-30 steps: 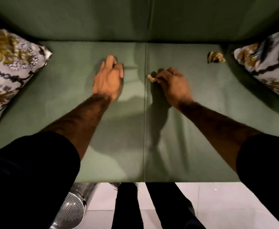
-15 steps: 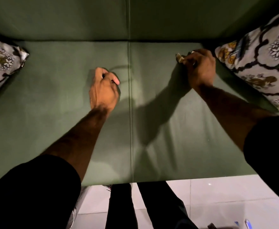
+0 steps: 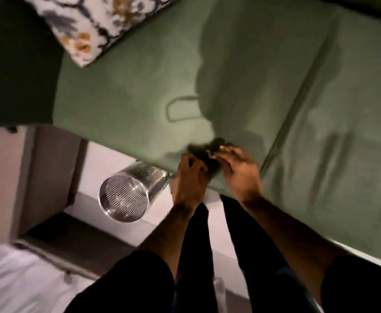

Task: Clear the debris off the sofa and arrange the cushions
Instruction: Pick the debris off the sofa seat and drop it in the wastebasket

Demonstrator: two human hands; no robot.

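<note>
The view is tilted and blurred. My left hand [image 3: 190,175] and my right hand [image 3: 241,175] are pressed together over the front edge of the green sofa seat [image 3: 128,98]. Both are closed around a small clump of crumpled debris [image 3: 218,148], with gold-coloured bits showing at my right fingertips. What lies inside my left fist is mostly hidden. One patterned white, blue and yellow cushion [image 3: 94,26] leans at the sofa's left end by the armrest [image 3: 15,64]. The other cushion is out of view.
A round metal mesh bin [image 3: 126,196] stands on the pale floor just left of my hands, below the sofa's front edge. A beige cabinet or wall panel [image 3: 27,177] is further left. White fabric [image 3: 11,279] lies at the bottom left. My dark trouser legs [image 3: 207,245] stand against the sofa.
My right hand has left the right end of the seat, and both hands have come together at the front edge. The view has swung left and tilted, showing the bin.
</note>
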